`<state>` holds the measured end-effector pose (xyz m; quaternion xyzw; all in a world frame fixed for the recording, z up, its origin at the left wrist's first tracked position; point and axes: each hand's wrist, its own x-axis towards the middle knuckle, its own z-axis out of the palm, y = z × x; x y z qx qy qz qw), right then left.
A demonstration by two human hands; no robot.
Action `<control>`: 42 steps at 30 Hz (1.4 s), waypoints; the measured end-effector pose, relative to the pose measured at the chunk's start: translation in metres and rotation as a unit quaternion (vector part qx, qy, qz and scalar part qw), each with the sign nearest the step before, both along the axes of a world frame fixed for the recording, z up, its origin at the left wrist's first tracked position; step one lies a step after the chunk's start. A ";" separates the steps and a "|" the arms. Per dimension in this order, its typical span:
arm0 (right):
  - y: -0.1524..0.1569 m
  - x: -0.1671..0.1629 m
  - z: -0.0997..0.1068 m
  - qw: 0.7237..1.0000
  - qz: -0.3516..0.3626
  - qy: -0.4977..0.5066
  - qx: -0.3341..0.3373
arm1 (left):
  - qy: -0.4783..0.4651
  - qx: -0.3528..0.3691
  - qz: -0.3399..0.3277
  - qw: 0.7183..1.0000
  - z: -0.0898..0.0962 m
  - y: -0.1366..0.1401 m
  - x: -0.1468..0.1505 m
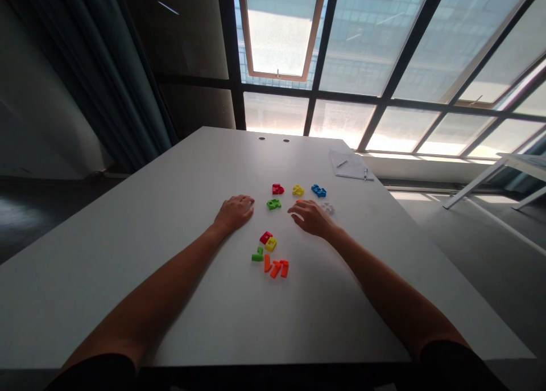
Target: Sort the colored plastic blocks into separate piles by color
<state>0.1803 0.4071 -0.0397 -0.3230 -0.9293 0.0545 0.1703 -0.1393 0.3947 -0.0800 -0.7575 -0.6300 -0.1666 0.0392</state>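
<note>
In the head view, the right hand (312,217) lay palm down, its thumb and fingers parted in a loose curl. An orange piece (300,201) showed just past its fingers on the far side; the fingers covered most of it, so its long axis and any contact could not be told. A green block (273,204) lay between the hands, its longer side running roughly left to right, slightly nearer the right fingertips than the left hand (234,213). That left hand rested on the white table (179,209), fingers loosely bent, with nothing visible in it. White pieces (327,208) lay just right of the right hand; red (277,189), yellow (297,190) and blue blocks (318,190) lay farther off.
</note>
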 end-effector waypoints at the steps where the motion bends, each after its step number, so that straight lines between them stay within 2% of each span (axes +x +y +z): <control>1: -0.006 -0.004 0.005 0.998 0.053 0.003 -0.032 | 0.000 0.000 0.000 1.000 0.000 0.000 0.000; 4: -0.026 -0.019 0.013 0.980 0.169 0.013 -0.106 | 0.002 0.003 -0.001 1.000 -0.001 -0.001 0.000; 6: -0.035 -0.027 0.013 0.970 0.212 0.011 -0.115 | 0.005 0.007 0.001 1.000 -0.001 0.000 0.000; 9: -0.038 -0.032 0.010 0.966 0.232 -0.005 -0.112 | 0.007 0.012 0.002 1.000 -0.003 0.000 0.000; 13: -0.029 -0.025 0.009 0.968 0.213 -0.024 -0.128 | 0.007 0.015 -0.001 1.000 -0.004 0.001 -0.001; 21: 0.000 0.000 0.004 0.987 0.099 -0.055 -0.116 | 0.000 0.010 0.002 1.000 -0.004 0.001 -0.001; 26: 0.022 0.016 -0.007 0.998 -0.007 0.000 -0.055 | -0.002 0.013 0.000 1.000 -0.005 0.001 -0.001; 30: 0.046 0.031 -0.004 0.989 -0.140 0.041 0.011 | 0.000 0.011 0.003 1.000 -0.005 0.001 0.000; 34: 0.073 0.038 0.005 0.970 -0.242 -0.017 0.013 | 0.002 0.007 0.004 1.000 -0.004 0.002 0.001; 38: 0.096 0.030 0.006 0.960 -0.266 -0.083 -0.018 | 0.005 0.010 0.005 1.000 -0.004 0.002 0.000; 42: 0.109 0.018 -0.002 0.953 -0.271 -0.123 -0.048 | 0.004 0.010 0.004 1.000 -0.004 0.002 0.000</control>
